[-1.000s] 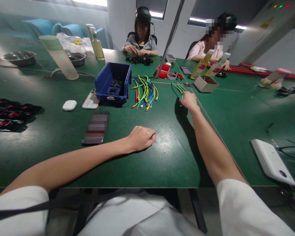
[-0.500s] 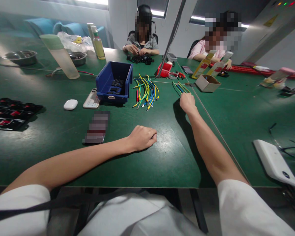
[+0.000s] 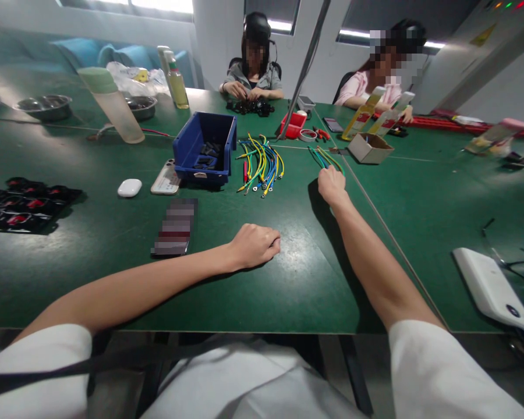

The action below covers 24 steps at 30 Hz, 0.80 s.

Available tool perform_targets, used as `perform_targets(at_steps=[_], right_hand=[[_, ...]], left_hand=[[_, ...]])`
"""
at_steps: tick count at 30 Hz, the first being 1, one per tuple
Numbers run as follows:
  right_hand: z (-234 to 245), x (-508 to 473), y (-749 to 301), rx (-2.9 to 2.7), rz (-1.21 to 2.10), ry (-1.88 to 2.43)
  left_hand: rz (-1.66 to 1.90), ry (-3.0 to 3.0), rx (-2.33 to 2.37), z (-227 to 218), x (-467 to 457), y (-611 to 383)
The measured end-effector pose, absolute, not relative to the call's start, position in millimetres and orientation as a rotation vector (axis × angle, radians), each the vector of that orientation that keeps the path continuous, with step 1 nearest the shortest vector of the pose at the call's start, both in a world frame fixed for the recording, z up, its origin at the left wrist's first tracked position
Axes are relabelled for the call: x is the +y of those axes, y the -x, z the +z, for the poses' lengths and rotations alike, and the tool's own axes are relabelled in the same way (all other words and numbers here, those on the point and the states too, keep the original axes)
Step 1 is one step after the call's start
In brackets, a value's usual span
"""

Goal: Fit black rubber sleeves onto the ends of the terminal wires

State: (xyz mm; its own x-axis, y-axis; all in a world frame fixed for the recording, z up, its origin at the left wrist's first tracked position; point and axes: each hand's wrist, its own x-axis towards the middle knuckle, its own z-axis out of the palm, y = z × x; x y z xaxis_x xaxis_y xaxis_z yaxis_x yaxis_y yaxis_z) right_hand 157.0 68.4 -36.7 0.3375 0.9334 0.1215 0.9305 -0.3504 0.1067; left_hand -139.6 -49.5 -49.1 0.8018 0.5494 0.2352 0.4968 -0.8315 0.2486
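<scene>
My right hand (image 3: pixel 331 185) reaches out across the green table (image 3: pixel 288 279) and is closed on a small bunch of green and yellow wires (image 3: pixel 325 158) that trail away from its fingers. My left hand (image 3: pixel 255 245) rests on the table near me, its fingers curled under in a loose fist with nothing showing in them. A larger bundle of yellow, blue and green wires with ring terminals (image 3: pixel 259 164) lies between the two hands and a blue bin (image 3: pixel 206 148) that holds dark parts.
A phone (image 3: pixel 174 227) lies face up left of my left hand, with a second phone (image 3: pixel 166 178) and a white case (image 3: pixel 130 187) beyond. A white device (image 3: pixel 493 289) sits at the right. A cardboard box (image 3: pixel 369 148), bottles, metal bowls and black-red parts (image 3: pixel 21 203) ring the table. Two people sit opposite.
My right hand has drawn back toward me by a little, pulling the small bunch of wires along. My left hand has stayed where it was.
</scene>
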Motion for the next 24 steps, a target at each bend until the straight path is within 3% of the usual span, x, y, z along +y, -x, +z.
perform_targets(at_steps=[9,16,24], right_hand=[[-27.1,67.2,-138.1,1.977,0.172,-2.595],[-20.2,64.6,-92.4,2.215,0.193,-2.435],[-24.1,51.1,-47.6,2.382,0.259,-2.169]], left_hand=[[0.619,-2.718,0.93,-27.1,-30.4,141.6],[0.999,-2.605,1.499,8.3,43.6,173.0],[0.556,-2.633,1.759,2.5,119.7,225.5]])
